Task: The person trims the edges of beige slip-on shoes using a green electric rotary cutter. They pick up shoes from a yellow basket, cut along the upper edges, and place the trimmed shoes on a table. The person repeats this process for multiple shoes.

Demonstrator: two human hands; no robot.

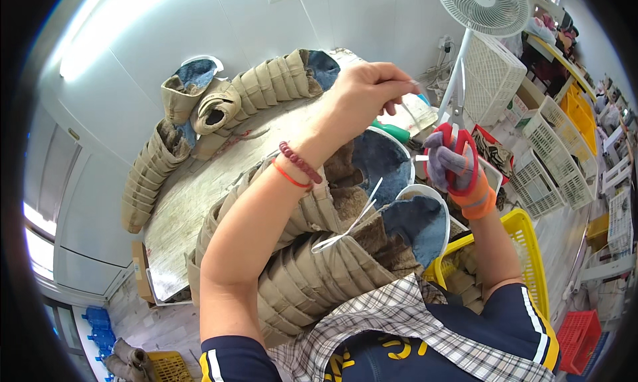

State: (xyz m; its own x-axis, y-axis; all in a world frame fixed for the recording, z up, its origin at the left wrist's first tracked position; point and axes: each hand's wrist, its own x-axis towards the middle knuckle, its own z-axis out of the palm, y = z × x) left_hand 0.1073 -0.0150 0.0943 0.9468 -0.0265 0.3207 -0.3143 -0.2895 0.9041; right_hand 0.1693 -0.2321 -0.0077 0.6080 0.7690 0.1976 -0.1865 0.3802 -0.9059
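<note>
Head view, from the left: quilted tan boots (149,176) with fuzzy brown lining lie stacked in a curve on the pale, worn table (199,189). Nearer, another quilted pair (332,262) with blue-grey soles rests on the person's lap, white plastic ties (349,226) poking from it. Left hand (365,93), bare, pinches a thin white tie (409,109) between fingertips. Right hand (458,166), in a knitted grey glove with orange cuff, grips red-handled scissors (457,126), blades pointing up, just beside that tie.

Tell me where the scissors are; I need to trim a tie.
In the head view, the scissors are right of centre, in the gloved right hand, blades pointing up by the fan pole.
</note>
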